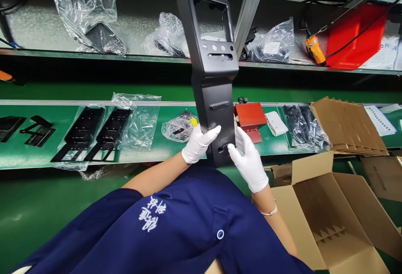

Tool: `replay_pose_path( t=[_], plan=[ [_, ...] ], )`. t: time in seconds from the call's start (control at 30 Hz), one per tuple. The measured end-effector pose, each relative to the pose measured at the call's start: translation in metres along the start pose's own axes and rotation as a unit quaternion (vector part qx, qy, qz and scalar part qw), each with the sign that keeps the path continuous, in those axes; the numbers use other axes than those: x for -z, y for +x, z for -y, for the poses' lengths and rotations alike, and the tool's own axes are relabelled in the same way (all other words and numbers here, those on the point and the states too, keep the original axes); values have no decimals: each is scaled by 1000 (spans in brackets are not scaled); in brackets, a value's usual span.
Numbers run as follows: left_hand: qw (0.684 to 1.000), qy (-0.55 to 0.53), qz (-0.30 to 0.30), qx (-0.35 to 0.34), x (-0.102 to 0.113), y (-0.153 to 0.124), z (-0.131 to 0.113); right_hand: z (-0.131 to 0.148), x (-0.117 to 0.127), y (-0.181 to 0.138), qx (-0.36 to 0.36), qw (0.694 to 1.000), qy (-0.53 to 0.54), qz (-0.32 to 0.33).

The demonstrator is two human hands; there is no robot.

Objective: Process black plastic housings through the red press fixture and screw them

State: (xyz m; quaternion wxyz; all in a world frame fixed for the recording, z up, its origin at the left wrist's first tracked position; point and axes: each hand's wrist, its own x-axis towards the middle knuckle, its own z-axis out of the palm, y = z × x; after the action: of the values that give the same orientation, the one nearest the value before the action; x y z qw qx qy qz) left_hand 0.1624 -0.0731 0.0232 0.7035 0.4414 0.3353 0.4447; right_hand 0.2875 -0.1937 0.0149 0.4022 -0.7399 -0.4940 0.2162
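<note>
A long black plastic housing (216, 94) stands nearly upright in front of me, leaning slightly left at its top. A rectangular screen opening is cut in its upper part, with a row of round holes and a slot below. My left hand (198, 143), in a white glove, grips the housing's lower left edge, thumb across its front. My right hand (248, 157), also gloved in white, holds the lower right edge, with fingertips by a small cutout near the bottom. The fingers behind the housing are hidden.
Black panels (83, 129) on plastic bags lie left on the green bench (153, 157). A bagged part (179, 128), a red block (250, 115) and cardboard dividers (348, 123) lie further right. An open carton (333, 215) stands lower right. A shelf edge (125, 56) crosses above.
</note>
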Motion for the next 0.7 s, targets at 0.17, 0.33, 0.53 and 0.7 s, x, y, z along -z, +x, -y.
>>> replay_pose_path(
  t=[0.17, 0.33, 0.53, 0.7],
  plan=[
    [997, -21, -66, -39, -4, 1, -2, 14, -10, -9, 187, 957, -136, -174],
    [994, -22, -92, -60, -12, -8, -1, 26, -25, -6, 215, 946, -137, -201],
    [991, 1, -101, -84, -11, -12, 7, 30, -27, -1, 231, 937, -135, -226],
    [992, -12, -100, -79, -19, -15, -1, 32, -26, -2, 228, 941, -120, -220]
  ],
)
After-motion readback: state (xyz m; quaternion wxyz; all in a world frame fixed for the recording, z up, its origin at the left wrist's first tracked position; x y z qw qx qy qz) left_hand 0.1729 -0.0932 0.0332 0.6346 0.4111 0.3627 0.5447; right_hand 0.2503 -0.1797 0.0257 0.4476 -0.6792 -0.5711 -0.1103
